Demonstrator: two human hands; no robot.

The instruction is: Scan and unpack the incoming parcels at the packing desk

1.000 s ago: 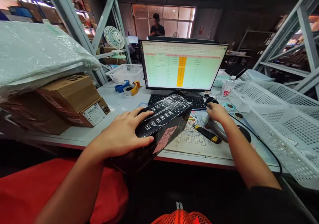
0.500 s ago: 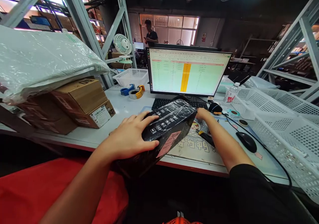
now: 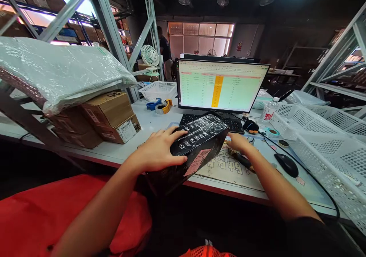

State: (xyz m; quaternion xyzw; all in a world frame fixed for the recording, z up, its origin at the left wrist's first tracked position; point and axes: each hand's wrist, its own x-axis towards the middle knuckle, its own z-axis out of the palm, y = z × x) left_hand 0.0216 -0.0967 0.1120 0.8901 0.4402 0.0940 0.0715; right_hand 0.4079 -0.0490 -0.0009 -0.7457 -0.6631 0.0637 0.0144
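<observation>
A black parcel box point(image 3: 197, 144) wrapped in glossy tape slants across the desk's front edge, its near end below the desktop. White symbols run along its top, and a pink label point(image 3: 198, 161) is stuck on the side facing me. My left hand point(image 3: 160, 150) grips it, fingers over the top and thumb along the side. At the box's far right corner is my right hand point(image 3: 238, 142), fingers curled, their tips partly hidden; what they hold I cannot make out. A dark-handled tool point(image 3: 241, 158) lies under my right wrist on the printed mat point(image 3: 220, 171).
A monitor point(image 3: 221, 85) and keyboard point(image 3: 236, 125) stand behind the box. Cardboard boxes point(image 3: 111, 110) under a plastic-wrapped package point(image 3: 82, 70) are at left, near tape dispensers point(image 3: 163, 107). At right are a mouse point(image 3: 286, 164), bottle point(image 3: 269, 111) and white baskets point(image 3: 320, 165). A person point(image 3: 165, 51) stands beyond.
The view has shifted, so the desk and both hands appear slightly further right. Both hands stay at the box in nearly the same pose. The person in the background has moved left.
</observation>
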